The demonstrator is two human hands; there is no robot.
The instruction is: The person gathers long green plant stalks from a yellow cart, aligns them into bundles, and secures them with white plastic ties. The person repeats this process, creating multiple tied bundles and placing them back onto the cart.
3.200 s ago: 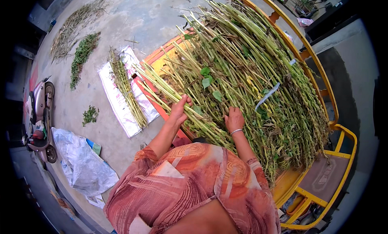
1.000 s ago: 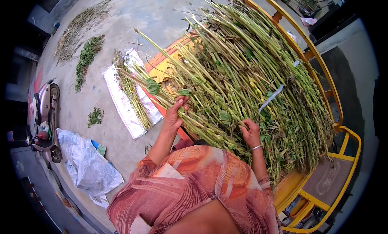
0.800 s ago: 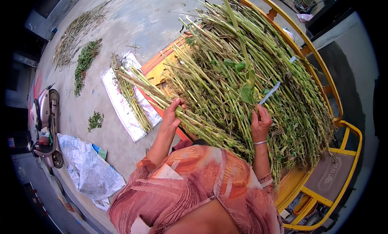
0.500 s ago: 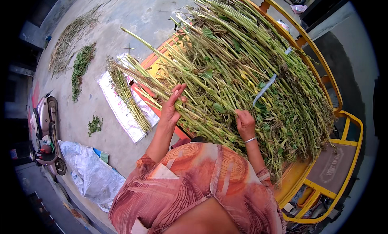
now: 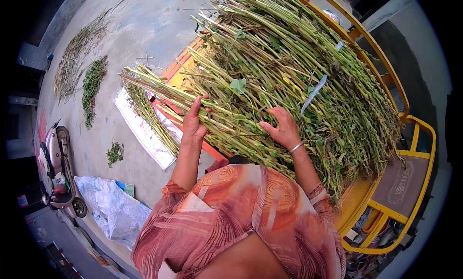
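Left hand (image 5: 197, 116) grasps a loose bundle of long, pale yellow-green plant stalks (image 5: 159, 88), while the right hand (image 5: 282, 128), at its three o'clock, is spread over a broad, heaped pile of green-and-brown stalks (image 5: 289, 67), thumb and fingers parted, nothing clearly pinched. The bundle lies along the pile's near side, running from ten o'clock of the left hand to four o'clock. Its cut ends jut past the orange-and-yellow metal cart bed (image 5: 174, 72) and show no tie, so slack fingers could let them fan apart or drop onto the flat white plastic sheet (image 5: 140, 125). Toward four o'clock, the other ends mingle with the pile; a hard pull might drag neighbours along or strip pods. Leftmost, the held stalks look straight, bare and straw-pale; midway they turn greener; rightward they grow knobbly with green, pod-like clusters and brownish scraps.
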